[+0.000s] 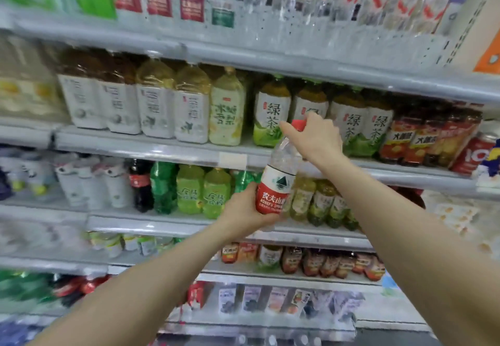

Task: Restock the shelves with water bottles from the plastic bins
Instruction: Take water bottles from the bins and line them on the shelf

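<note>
A crowded drinks aisle, tiers of tea and soda bottles filling the shelves point(151, 144) — and from my remote seat I watch one water bottle point(280, 175) held upright in mid-air before the green-tea row. My left hand point(244, 210) wraps its red-labelled base, my right hand point(315, 138) curls over the red cap. Not yet shelved — I judge restocking mid-way; no bins in view.
</note>
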`<move>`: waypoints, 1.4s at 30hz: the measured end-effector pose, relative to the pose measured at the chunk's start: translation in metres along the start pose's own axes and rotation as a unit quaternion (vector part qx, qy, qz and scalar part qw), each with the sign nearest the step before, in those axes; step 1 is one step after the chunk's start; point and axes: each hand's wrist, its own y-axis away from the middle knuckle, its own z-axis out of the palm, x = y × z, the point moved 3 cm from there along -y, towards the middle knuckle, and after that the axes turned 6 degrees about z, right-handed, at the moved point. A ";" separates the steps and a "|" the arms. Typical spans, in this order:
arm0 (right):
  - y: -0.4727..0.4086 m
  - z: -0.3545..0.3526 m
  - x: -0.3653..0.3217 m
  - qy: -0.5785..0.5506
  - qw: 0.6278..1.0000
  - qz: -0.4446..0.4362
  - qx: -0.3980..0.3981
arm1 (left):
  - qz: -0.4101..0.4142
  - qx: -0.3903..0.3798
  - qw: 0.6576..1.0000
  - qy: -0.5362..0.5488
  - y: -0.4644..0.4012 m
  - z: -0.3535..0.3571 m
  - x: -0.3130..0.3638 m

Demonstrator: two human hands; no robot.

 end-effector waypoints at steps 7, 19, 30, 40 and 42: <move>-0.012 -0.008 -0.194 -0.091 0.971 -0.219 0.013 | 0.036 0.056 0.997 0.025 0.021 -0.189 -0.016; -0.115 -0.016 -0.378 -0.041 0.940 -0.330 0.077 | 0.050 0.243 0.969 0.015 -0.025 -0.450 0.003; -0.244 0.021 -0.470 0.082 0.912 -0.373 0.149 | -0.001 0.309 0.951 0.007 -0.145 -0.552 -0.040; -0.293 0.049 -0.497 0.126 0.913 -0.370 0.116 | -0.059 0.303 0.949 -0.067 -0.202 -0.567 -0.073; -0.292 0.051 -0.495 0.119 0.912 -0.373 0.120 | -0.060 0.286 0.955 -0.058 -0.207 -0.564 -0.076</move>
